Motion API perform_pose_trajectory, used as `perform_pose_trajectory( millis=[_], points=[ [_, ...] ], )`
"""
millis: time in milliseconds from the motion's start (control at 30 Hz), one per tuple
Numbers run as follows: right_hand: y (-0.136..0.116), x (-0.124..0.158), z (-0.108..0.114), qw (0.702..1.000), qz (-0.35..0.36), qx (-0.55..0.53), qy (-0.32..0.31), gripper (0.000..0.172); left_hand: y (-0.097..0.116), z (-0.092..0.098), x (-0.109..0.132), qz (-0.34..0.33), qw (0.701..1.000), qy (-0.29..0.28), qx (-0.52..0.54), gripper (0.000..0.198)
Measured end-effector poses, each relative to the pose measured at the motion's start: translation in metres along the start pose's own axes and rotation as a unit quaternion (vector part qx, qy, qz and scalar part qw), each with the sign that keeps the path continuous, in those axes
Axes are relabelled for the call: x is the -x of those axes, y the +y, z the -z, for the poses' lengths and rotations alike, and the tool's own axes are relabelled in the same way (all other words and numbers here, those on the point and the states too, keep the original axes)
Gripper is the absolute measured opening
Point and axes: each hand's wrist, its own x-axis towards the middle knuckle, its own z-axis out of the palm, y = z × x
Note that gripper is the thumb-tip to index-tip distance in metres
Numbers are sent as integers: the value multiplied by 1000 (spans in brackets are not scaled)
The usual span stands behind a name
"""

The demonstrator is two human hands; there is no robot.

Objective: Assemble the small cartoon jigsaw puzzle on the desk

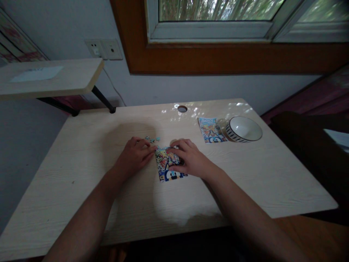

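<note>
On the table (pixel 259 171): puzzle (pixel 163 163), loose pieces (pixel 157 139) behind-left, card (pixel 210 130) behind-right, bowl (pixel 244 129) right of the card.

Picture card (pixel 211 130): top lettering (pixel 207 120), possibly "BLUEY", blurred.

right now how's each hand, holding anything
Left hand: at the puzzle, upper left corner; cannot tell whether it holds anything.
Right hand: open, spread over the puzzle.

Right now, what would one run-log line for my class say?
left hand: at upper-left corner of puzzle | right hand: spread over puzzle | loose pieces: beside left hand | picture sheet: left of bowl
</note>
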Motion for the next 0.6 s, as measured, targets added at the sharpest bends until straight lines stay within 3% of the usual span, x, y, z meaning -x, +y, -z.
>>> perform_pose_trajectory(
  millis=[600],
  points=[
    [0, 0, 0, 1000, -4, -4, -2, 63, 8, -2, 0, 31, 998, -8, -46, 30]
  ],
)
